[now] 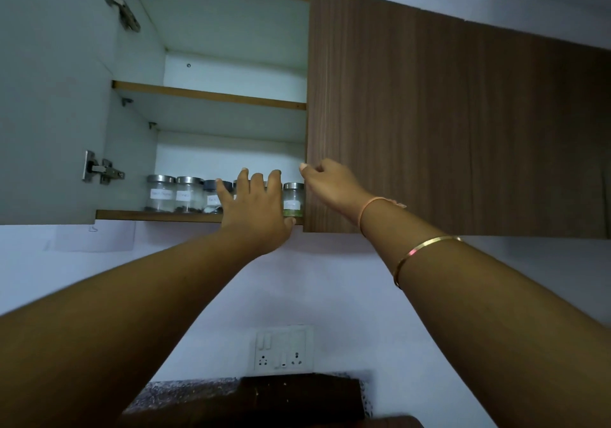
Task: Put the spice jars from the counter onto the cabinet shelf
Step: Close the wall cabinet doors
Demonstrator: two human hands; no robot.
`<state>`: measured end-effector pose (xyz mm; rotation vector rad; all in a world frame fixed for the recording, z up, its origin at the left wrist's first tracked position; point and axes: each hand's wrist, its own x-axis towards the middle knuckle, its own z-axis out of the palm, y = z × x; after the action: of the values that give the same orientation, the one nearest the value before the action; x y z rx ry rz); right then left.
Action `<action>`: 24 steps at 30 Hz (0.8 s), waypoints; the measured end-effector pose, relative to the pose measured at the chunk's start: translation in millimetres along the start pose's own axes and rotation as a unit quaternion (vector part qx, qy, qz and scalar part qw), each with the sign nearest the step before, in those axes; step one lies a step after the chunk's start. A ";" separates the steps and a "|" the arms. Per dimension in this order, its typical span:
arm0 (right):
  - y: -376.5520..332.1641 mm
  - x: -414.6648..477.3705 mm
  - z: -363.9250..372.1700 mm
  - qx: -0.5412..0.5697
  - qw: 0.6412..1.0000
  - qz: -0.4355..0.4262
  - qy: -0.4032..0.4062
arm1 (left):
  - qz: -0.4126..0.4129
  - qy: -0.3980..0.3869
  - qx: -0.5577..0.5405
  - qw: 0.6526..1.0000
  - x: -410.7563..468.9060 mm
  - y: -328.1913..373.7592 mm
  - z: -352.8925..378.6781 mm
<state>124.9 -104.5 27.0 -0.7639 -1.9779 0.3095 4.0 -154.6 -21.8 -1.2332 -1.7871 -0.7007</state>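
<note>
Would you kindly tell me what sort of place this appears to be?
Most likely a home kitchen: a wall cabinet holds labelled spice jars, a switch-and-socket plate sits on the wall below, and a speckled stone counter shows underneath.

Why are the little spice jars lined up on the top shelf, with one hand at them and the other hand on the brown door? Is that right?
Not quite: the head view shows the spice jars on the bottom shelf, not the top. The rest holds: the left hand is at them, the right hand on the brown door.
</note>
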 end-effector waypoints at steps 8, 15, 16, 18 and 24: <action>-24.6 -39.5 -33.9 -0.008 1.000 -0.009 0.006 | 0.003 -0.006 -0.003 1.000 -22.5 14.5 -46.4; -42.2 -66.5 -72.5 -0.014 0.999 -0.038 0.019 | -0.017 0.011 -0.002 1.000 -35.0 27.6 -93.8; -44.4 -71.0 -77.0 -0.012 0.999 -0.043 0.017 | -0.021 0.012 -0.002 1.000 -38.3 29.6 -99.8; -47.9 -80.1 -84.6 -0.009 0.999 -0.052 0.015 | -0.024 0.008 -0.005 1.000 -46.1 33.7 -111.1; -65.0 -112.8 -96.3 0.014 0.996 -0.080 0.042 | -0.015 0.033 -0.023 0.999 -81.6 34.1 -146.8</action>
<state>221.2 -234.6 30.3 -0.5880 -1.9376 0.2059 96.6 -298.9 -20.2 -1.2026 -1.7470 -0.7944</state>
